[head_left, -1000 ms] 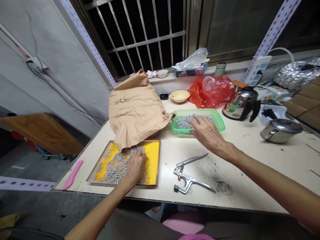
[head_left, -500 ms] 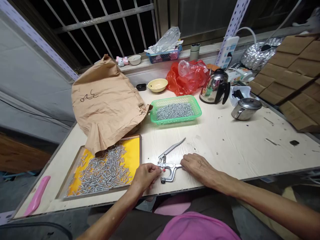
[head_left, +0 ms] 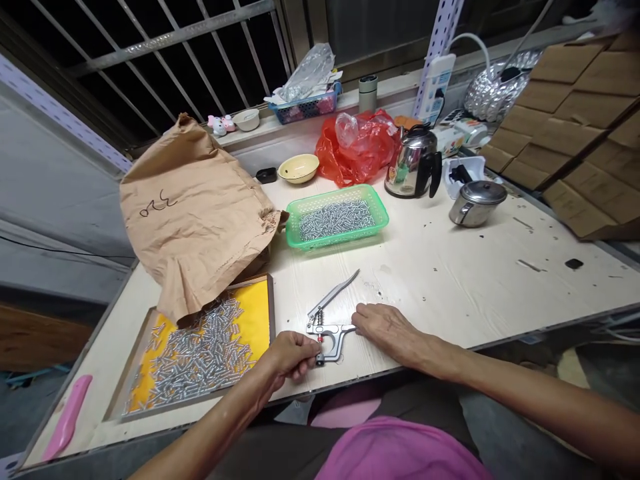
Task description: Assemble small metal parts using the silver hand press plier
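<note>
A pair of grey snap pliers (head_left: 331,331) lies at the front of the table, its upper lever spread from the lower handle. The fingers of my right hand (head_left: 393,331) are closed on the end of the lower handle. At the jaw, my left hand (head_left: 294,355) has thumb and forefinger pinched together beside the red tip and the black lower die. Whatever sits between those fingertips is too small to make out. Left of that hand, a shallow tray (head_left: 271,303) with a yellow bottom holds many small silver, spiral-ridged pieces (head_left: 200,353).
A brown paper sack (head_left: 195,207) leans over the tray's back. Behind the pliers stands a green basket (head_left: 337,243) of silver pieces. A kettle (head_left: 411,163), a lidded metal cup (head_left: 477,203) and cartons (head_left: 565,133) are at right; a pink-handled object (head_left: 70,413) lies at left.
The camera view has turned slightly, shifting most of the scene leftward. My left fingertips have moved lower on the jaw, nearer the black die. My right hand stays on the handle.
</note>
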`<state>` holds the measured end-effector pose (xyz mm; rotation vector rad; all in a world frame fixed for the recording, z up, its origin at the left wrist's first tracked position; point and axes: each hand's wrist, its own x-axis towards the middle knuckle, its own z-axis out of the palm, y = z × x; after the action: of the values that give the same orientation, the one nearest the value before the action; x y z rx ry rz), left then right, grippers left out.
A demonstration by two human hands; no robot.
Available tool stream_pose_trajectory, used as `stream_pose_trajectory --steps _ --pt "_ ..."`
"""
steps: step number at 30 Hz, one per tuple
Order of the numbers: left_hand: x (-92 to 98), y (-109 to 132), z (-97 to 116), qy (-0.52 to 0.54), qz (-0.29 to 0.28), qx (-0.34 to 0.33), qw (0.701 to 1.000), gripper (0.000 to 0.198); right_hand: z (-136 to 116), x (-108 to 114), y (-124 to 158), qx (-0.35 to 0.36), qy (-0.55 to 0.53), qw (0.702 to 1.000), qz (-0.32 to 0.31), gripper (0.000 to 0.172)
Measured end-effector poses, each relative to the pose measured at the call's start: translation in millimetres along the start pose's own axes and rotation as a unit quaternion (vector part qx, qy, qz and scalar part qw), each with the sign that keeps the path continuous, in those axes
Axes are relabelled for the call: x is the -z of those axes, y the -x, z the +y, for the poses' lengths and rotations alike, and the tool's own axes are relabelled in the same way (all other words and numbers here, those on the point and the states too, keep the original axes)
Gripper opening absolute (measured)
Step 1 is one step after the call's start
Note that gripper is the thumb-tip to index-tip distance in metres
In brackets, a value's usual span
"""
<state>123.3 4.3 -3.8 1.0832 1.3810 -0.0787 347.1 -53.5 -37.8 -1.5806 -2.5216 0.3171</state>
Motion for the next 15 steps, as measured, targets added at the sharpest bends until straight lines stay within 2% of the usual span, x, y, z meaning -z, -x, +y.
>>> stream_pose_trajectory --steps 5,9,10,11,13,15 --pt "2.4 -0.1 9.3 -0.059 -0.021 0.018 0.998 0.046 -3.0 5.3 0.0 -0.007 -0.013 1.0 -0.024 0.013" --pt "4.2 -3.9 8.2 -0.075 -0.027 0.024 0.997 0.047 -2.4 22.6 -1.0 -0.021 -0.051 0.997 -0.05 0.008" --pt "4.7 -5.2 6.8 -0.07 -0.027 0.023 0.997 0.048 0.0 27.1 -2.6 -0.023 -0.059 0.997 -0.044 0.012" --pt "5.2 -6.3 5.4 -0.065 -0.027 0.022 0.997 0.048 3.4 30.8 -4.9 -0.024 -0.062 0.997 -0.035 0.025" --pt "5.8 -7.8 3.1 -0.056 -0.028 0.023 0.998 0.049 12.2 35.1 -11.7 -0.027 -0.054 0.998 -0.021 0.063" --pt "5.8 -8.0 2.3 -0.052 -0.028 0.024 0.998 0.049 21.1 35.1 -20.1 -0.02 -0.041 0.998 -0.038 0.094"
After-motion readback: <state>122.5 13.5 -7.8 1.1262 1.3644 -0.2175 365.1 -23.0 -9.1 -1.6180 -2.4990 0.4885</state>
